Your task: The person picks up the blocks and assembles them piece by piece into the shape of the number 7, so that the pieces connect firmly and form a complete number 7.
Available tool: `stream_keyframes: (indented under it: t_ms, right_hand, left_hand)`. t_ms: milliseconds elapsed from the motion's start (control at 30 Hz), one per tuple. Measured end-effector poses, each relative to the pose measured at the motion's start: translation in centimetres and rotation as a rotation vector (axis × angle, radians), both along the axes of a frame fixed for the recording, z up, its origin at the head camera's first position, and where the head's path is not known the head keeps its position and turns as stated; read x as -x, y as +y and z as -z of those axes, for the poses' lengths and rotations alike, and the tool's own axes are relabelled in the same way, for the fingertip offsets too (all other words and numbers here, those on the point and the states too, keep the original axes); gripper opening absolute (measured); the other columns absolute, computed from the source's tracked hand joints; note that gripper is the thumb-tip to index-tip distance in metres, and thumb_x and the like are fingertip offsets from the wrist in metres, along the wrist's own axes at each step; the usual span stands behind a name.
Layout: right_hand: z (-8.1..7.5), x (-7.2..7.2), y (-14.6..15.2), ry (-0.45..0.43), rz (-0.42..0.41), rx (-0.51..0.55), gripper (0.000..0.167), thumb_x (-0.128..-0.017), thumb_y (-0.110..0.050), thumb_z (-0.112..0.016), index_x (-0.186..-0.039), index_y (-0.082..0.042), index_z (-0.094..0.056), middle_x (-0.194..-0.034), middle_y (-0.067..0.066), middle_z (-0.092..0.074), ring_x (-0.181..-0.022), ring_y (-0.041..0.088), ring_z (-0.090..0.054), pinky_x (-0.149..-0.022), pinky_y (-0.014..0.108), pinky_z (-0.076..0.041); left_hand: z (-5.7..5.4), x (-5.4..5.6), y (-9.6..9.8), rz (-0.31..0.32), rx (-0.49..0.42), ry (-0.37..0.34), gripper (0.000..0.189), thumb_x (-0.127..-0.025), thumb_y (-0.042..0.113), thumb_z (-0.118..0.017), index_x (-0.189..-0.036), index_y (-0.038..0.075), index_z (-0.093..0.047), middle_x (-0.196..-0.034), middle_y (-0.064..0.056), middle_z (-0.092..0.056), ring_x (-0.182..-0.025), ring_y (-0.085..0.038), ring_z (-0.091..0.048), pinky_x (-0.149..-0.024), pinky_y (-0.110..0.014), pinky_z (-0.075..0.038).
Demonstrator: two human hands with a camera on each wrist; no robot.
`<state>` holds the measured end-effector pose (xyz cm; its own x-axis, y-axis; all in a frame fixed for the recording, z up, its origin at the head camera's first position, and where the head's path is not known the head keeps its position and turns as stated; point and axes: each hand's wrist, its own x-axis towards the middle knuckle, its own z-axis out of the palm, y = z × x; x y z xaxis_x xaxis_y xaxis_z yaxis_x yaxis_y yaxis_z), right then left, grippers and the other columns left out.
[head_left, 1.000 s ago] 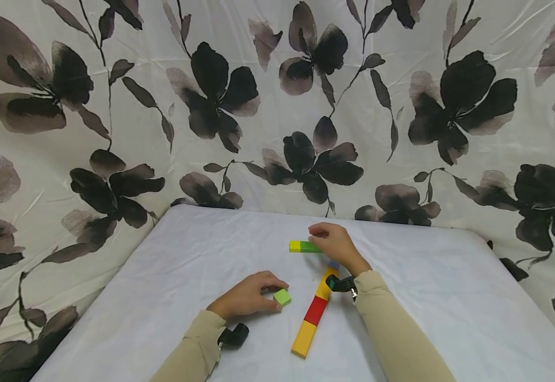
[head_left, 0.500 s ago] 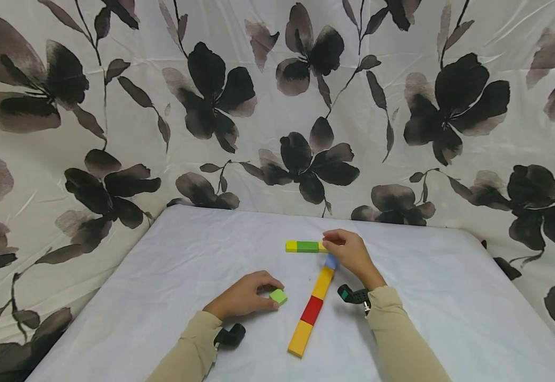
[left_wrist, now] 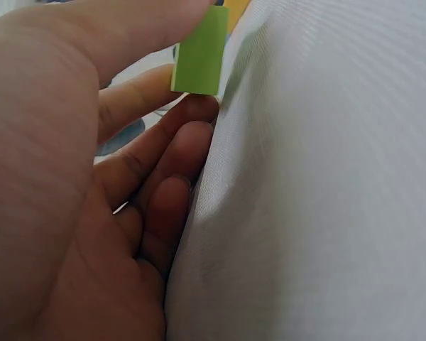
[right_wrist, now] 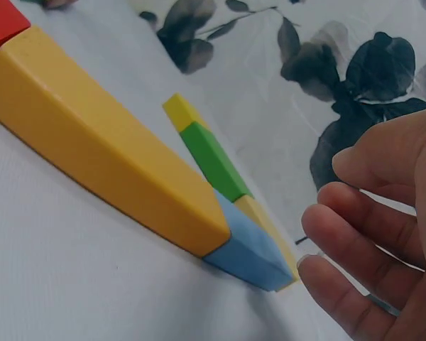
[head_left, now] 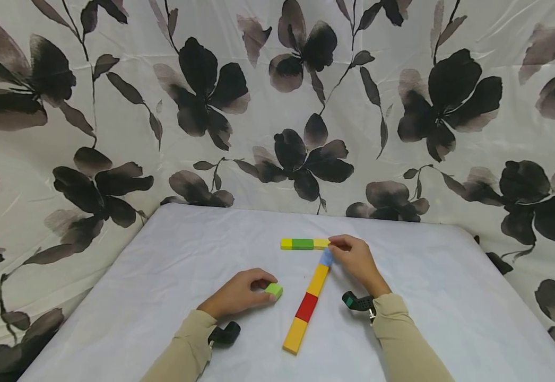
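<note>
My left hand (head_left: 239, 292) pinches a light green block (head_left: 274, 290) between thumb and fingers, low over the white cloth; the left wrist view shows the block (left_wrist: 201, 53) at the fingertips. My right hand (head_left: 358, 262) hovers at the right end of a short row, its fingers loosely bent and nothing seen between them. That row has a yellow block (head_left: 286, 244), a green block (head_left: 302, 244) and a pale yellow block (head_left: 321, 243). Below its right end, a slanting line joins a blue block (head_left: 326, 258), an orange-yellow block (head_left: 318, 280), a red block (head_left: 306, 307) and another orange-yellow block (head_left: 295, 335).
White cloth covers the table (head_left: 187, 239). A floral curtain (head_left: 258, 106) hangs behind its far edge. Black wrist devices (head_left: 225, 334) are strapped at both sleeves.
My right hand has drawn back to the right from the short row, uncovering its green and pale yellow blocks. My left hand keeps its pinch on the light green block, which looks slightly turned.
</note>
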<state>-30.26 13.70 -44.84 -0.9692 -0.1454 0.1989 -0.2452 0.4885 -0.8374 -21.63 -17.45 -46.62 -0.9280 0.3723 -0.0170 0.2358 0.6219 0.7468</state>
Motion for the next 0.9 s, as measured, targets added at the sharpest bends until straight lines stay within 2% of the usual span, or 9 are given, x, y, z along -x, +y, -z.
stream_keyframes:
  t_ms: [233, 433, 567, 733, 900]
  right_hand:
    - [-0.1, -0.4, 0.1, 0.000, 0.009, -0.014, 0.029, -0.094, -0.021, -0.069, -0.119, -0.006, -0.071, -0.106, 0.002, -0.071, -0.101, 0.024, -0.061, -0.087, 0.040, -0.050]
    - [0.0, -1.5, 0.6, -0.048, 0.000, -0.013, 0.026, -0.095, -0.022, -0.070, -0.117, -0.009, -0.072, -0.109, 0.002, -0.070, -0.103, 0.023, -0.060, -0.088, 0.038, -0.051]
    - [0.3, -2.2, 0.9, -0.031, -0.007, -0.030, 0.024, -0.094, -0.018, -0.071, -0.116, -0.009, -0.072, -0.107, 0.001, -0.071, -0.101, 0.023, -0.061, -0.083, 0.035, -0.052]
    - [0.6, -2.6, 0.8, -0.018, -0.034, -0.041, 0.023, -0.093, -0.016, -0.072, -0.114, -0.009, -0.073, -0.103, 0.000, -0.071, -0.099, 0.021, -0.063, -0.078, 0.032, -0.053]
    - [0.8, -3.3, 0.5, -0.013, -0.075, -0.056, 0.022, -0.093, -0.015, -0.072, -0.114, -0.009, -0.073, -0.103, -0.003, -0.071, -0.097, 0.019, -0.064, -0.077, 0.031, -0.054]
  left_hand:
    - [-0.2, 0.1, -0.2, -0.041, -0.038, 0.002, 0.038, -0.087, 0.040, -0.078, -0.119, 0.024, -0.068, -0.104, 0.009, -0.062, -0.098, -0.016, -0.055, -0.091, -0.038, -0.047]
    - [0.0, 0.4, 0.3, -0.074, -0.064, 0.005, 0.031, -0.085, 0.038, -0.080, -0.111, 0.025, -0.069, -0.098, 0.008, -0.063, -0.094, -0.017, -0.056, -0.085, -0.036, -0.048]
    - [0.0, 0.3, 0.4, -0.083, -0.088, 0.008, 0.030, -0.085, 0.035, -0.081, -0.109, 0.024, -0.067, -0.097, 0.006, -0.062, -0.092, -0.018, -0.056, -0.081, -0.034, -0.048]
    - [-0.5, 0.0, 0.4, -0.099, -0.122, 0.031, 0.032, -0.085, 0.034, -0.081, -0.112, 0.021, -0.069, -0.100, 0.004, -0.063, -0.092, -0.018, -0.056, -0.082, -0.035, -0.049]
    - [-0.4, 0.0, 0.3, -0.089, -0.115, 0.046, 0.037, -0.087, 0.037, -0.078, -0.120, 0.020, -0.071, -0.108, 0.006, -0.064, -0.094, -0.018, -0.055, -0.084, -0.036, -0.049]
